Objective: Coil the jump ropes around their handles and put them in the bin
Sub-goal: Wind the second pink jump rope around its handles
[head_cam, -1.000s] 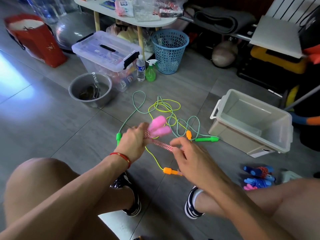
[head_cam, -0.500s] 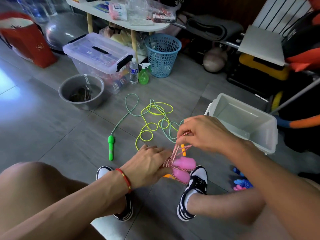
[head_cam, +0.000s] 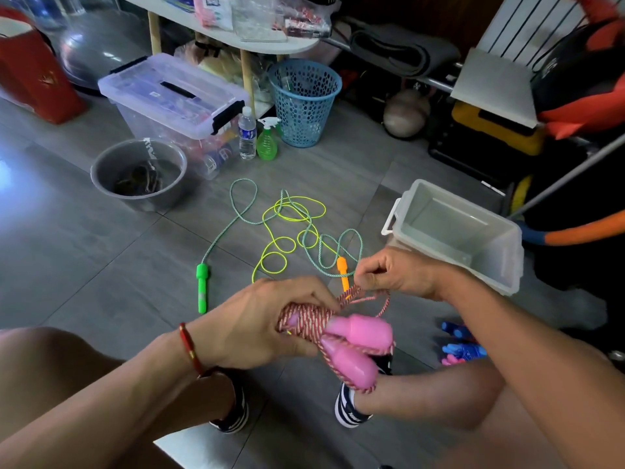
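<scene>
My left hand (head_cam: 263,323) grips the two pink handles (head_cam: 355,346) of a jump rope, with red-and-white rope (head_cam: 306,316) wound in several turns around them. My right hand (head_cam: 395,275) pinches the loose end of that rope just above the coil. On the floor beyond lie a green-and-white rope with a green handle (head_cam: 202,287) and a yellow rope (head_cam: 291,211) with an orange handle (head_cam: 342,270), tangled together. The empty clear bin (head_cam: 500,265) stands to the right of my right hand.
A grey bowl (head_cam: 101,174), a lidded clear box (head_cam: 176,93), a water bottle (head_cam: 247,133), a green spray bottle (head_cam: 267,143) and a blue basket (head_cam: 304,103) stand at the back. Blue and pink handles (head_cam: 463,346) lie by my right leg. My shoes are below my hands.
Over the last second the handles came down towards my knees. My right hand has laid more turns of rope on them, and the free rope is shorter.
</scene>
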Demonstrator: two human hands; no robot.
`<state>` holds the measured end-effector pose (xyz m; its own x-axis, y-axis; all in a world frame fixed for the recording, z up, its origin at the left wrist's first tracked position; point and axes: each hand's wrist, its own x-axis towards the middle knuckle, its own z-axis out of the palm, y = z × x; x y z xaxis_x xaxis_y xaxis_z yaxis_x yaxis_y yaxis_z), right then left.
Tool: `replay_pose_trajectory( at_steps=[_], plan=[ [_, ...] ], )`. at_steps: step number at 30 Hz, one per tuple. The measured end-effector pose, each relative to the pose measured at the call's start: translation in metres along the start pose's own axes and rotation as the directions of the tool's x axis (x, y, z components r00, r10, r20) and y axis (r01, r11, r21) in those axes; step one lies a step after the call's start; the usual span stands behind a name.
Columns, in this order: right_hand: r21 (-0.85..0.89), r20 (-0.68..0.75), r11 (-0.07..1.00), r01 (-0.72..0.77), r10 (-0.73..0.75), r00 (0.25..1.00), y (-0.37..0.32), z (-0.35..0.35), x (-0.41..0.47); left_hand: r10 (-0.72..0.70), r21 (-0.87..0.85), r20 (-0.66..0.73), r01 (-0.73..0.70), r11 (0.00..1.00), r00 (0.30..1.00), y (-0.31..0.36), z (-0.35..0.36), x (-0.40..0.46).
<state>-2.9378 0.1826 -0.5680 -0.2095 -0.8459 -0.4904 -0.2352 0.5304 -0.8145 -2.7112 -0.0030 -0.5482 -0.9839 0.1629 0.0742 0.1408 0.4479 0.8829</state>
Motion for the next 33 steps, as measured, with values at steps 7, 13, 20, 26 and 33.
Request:
replay_pose_trajectory(
  at_steps=[7, 13, 20, 26, 33],
  plan=[
    [0.407, -0.146, 0.909, 0.092, -0.034, 0.989, 0.009, 0.017, 0.014, -0.263, -0.7, -0.286, -0.013, 0.714, 0.921, -0.022, -0.021, 0.012],
    [0.146, -0.23, 0.979, 0.145, -0.109, 0.967, -0.019, 0.033, 0.016, -0.513, -0.73, -0.401, 0.073, 0.679, 0.759, -0.049, -0.033, 0.014],
    [-0.04, -0.197, 0.989, 0.141, -0.146, 0.97, -0.037, 0.075, 0.013, -0.556, -0.526, -0.573, 0.25, 0.813, 0.602, -0.065, -0.026, 0.017],
    [-0.306, -0.361, 0.951, 0.038, -0.153, 0.92, -0.052, 0.103, 0.012, -0.538, -0.316, -0.646, 0.452, 0.834, 0.542, -0.076, -0.021, 0.017],
    [-0.9, -0.373, 0.376, -0.22, -0.406, 0.834, -0.062, 0.11, 0.006, -0.376, 0.163, -0.692, 0.641, 0.75, 0.616, -0.068, -0.013, 0.018]
  ],
)
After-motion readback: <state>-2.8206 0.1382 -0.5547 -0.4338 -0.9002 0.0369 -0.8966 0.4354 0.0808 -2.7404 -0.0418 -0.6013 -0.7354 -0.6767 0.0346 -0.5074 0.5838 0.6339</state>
